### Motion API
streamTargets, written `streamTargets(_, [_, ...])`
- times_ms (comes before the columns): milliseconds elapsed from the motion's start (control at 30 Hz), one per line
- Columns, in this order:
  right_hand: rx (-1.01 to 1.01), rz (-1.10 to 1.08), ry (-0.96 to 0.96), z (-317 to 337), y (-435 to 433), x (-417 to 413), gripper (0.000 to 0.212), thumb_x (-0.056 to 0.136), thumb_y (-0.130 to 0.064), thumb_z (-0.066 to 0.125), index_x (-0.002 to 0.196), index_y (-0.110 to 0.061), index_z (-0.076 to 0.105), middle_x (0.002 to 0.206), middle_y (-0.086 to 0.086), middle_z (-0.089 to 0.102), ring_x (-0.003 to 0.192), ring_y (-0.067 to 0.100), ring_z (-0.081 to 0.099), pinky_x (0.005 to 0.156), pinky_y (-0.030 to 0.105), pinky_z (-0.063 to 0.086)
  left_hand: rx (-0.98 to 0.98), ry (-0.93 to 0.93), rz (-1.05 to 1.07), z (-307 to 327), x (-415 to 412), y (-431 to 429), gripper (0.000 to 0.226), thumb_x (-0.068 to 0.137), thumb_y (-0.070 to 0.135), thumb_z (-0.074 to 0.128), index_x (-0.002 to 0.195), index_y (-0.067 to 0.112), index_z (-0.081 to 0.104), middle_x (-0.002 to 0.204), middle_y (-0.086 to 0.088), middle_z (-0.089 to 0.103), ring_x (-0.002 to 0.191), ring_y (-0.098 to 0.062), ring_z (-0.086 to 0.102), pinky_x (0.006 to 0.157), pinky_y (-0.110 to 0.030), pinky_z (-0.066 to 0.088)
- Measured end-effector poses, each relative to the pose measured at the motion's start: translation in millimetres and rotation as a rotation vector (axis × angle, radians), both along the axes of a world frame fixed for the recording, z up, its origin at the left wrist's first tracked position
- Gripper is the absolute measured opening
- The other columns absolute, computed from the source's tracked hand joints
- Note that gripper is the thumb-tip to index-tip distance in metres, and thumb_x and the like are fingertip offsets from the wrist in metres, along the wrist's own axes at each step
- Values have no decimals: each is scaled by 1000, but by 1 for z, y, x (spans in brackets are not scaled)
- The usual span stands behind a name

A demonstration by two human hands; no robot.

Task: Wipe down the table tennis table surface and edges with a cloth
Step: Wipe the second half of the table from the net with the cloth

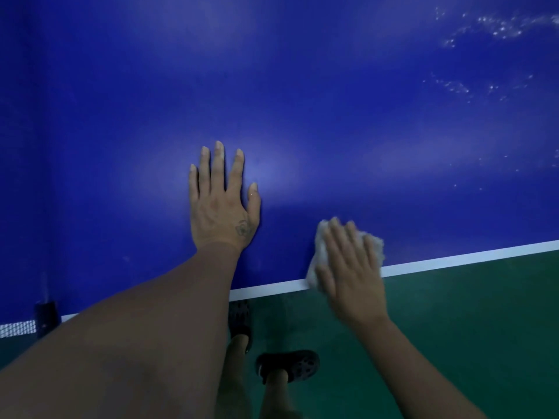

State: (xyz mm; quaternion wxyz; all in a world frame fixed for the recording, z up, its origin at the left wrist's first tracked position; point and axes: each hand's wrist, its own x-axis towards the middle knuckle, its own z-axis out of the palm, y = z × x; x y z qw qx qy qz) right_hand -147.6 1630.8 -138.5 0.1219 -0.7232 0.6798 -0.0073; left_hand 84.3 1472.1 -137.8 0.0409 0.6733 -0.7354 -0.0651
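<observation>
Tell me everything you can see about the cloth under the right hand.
The cloth is a small whitish wad, crumpled and fluffy-looking, somewhat blurred. It lies on the blue table near its edge, its lower corner overlapping the white border line. The right hand lies on top with fingers spread and fairly straight, pressing it down and covering its middle, so only its left side and upper right corner show. Nothing else touches it.

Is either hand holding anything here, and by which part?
The right hand presses the bunched cloth from above, fingers over its middle, at the table edge. The left hand lies flat, holding nothing.
</observation>
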Motion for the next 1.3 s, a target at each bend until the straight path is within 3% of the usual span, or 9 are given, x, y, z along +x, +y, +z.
streamTargets(167, [-32, -401, 75, 0, -90, 23, 64, 117, -43, 24, 174, -17, 14, 182, 9, 9, 168, 32, 1, 133, 62, 4, 7, -15, 5, 0, 1, 0, 66, 113, 52, 27, 173, 24, 20, 181, -8, 8, 168, -30, 3, 135, -53, 8])
streamTargets(367, [-90, -104, -33, -12, -16, 94, 65, 116, -43, 33, 174, -19, 18, 181, 6, 13, 168, 31, 12, 132, 63, 18, -29, -8, -3, -4, 2, 1, 66, 113, 52, 28, 172, 23, 23, 181, -10, 12, 168, -32, 8, 135, -53, 10])
streamTargets(567, [-43, -209, 30, -2, 11, 49, 64, 114, -47, 29, 173, -23, 21, 181, 1, 16, 168, 29, 11, 130, 68, 13, 52, 60, -30, 20, 9, 2, 66, 113, 53, 27, 172, 24, 23, 181, -7, 9, 168, -29, 3, 135, -50, 8])
streamTargets(700, [24, -355, 48, 0, -17, 61, 66, 114, -49, 20, 174, -21, 17, 181, 5, 13, 168, 31, 6, 130, 70, 5, 62, 328, -233, 37, 63, -22, 55, 108, 38, 57, 158, 15, 54, 169, -10, 44, 157, -31, 39, 127, -48, 32])
streamTargets(767, [23, -396, 43, -1, -32, 81, 66, 115, -48, 19, 174, -21, 13, 182, 4, 10, 168, 31, 3, 130, 70, 2, -41, 304, -318, 35, 119, -51, 53, 107, 34, 60, 154, 10, 57, 162, -15, 52, 150, -35, 50, 124, -50, 37])
streamTargets(833, [12, -404, 38, -5, -51, 109, 65, 115, -48, 21, 174, -23, 10, 182, 2, 8, 168, 30, 2, 130, 71, 0, -113, 181, -287, 32, 176, -78, 55, 110, 39, 55, 158, 10, 53, 168, -15, 43, 157, -37, 39, 130, -52, 28])
streamTargets(967, [-68, -363, 19, -9, -92, 183, 63, 117, -48, 24, 174, -23, 18, 181, 3, 16, 168, 31, 11, 128, 72, 6, 0, 37, -304, 21, 238, -93, 60, 116, 46, 36, 169, 18, 33, 179, -10, 18, 167, -34, 12, 136, -51, 9])
streamTargets(1133, [-84, -438, -28, -6, -133, 294, 65, 116, -49, 22, 174, -21, 14, 182, 4, 11, 168, 32, 8, 128, 71, 5, -38, 67, -317, 14, 247, -94, 55, 117, 43, 33, 169, 24, 33, 179, -6, 20, 167, -28, 12, 136, -49, 10])
streamTargets(1300, [-76, -52, -148, -7, -77, 367, 69, 114, -45, 33, 174, -18, 12, 182, 7, 5, 168, 33, 2, 129, 73, 2, -55, 107, -315, 18, 246, -94, 55, 117, 43, 36, 168, 24, 37, 178, -5, 23, 167, -27, 15, 135, -48, 12])
